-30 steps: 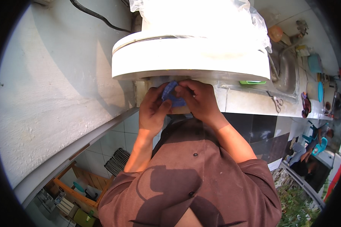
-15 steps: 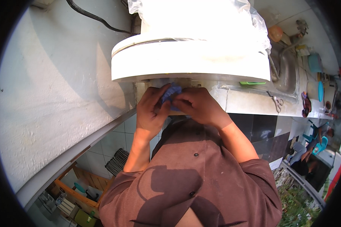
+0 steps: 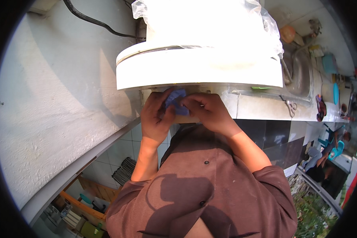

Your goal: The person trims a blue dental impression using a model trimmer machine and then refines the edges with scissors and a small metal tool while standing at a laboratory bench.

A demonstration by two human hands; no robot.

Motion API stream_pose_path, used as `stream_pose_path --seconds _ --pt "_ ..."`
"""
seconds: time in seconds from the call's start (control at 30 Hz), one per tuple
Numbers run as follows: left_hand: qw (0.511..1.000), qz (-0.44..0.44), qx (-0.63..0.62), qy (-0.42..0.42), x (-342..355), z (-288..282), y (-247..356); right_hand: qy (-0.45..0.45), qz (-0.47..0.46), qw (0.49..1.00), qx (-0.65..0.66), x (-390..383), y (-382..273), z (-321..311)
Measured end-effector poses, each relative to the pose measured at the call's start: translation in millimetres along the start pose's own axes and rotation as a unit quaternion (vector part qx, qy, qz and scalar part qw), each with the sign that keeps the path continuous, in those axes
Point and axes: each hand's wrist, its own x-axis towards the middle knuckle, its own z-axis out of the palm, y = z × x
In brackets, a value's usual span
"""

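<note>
Between my hands is a crumpled blue-purple piece, cloth or thin plastic (image 3: 177, 101); its exact kind I cannot make out. My left hand (image 3: 156, 111) grips its left side, thumb in front. From the other side my right hand (image 3: 210, 111) pinches its right edge with thumb and fingers. Both hands are close to the counter's front edge, just below a large white appliance (image 3: 198, 67) with a curved front, bright with glare. The appliance's shadowed lower edge hangs over my fingertips.
To the right, a tiled counter (image 3: 261, 108) holds scissors (image 3: 291, 108) and a metal sink (image 3: 303, 75). Clear plastic wrap (image 3: 273, 33) drapes over the appliance. A white wall (image 3: 59, 103) rises at the left, with a black cable (image 3: 95, 20) above. A seated person (image 3: 319, 166) is far right.
The blue-purple piece has been spread flatter and shows more of its surface between my hands. Both hands stay almost in place; the view has shifted slightly.
</note>
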Motion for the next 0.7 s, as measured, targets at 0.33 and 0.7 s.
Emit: stream_pose_path --seconds 0.33,0.7 --pt "0.999 0.014 0.048 -0.008 2.5 -3.3 12.2 -0.037 0.017 0.996 -0.078 -0.7 -17.6 -13.6" --pt "0.993 0.039 0.105 -0.027 6.2 2.7 26.5 -0.052 -0.035 0.993 -0.095 0.7 -8.1 -7.8"
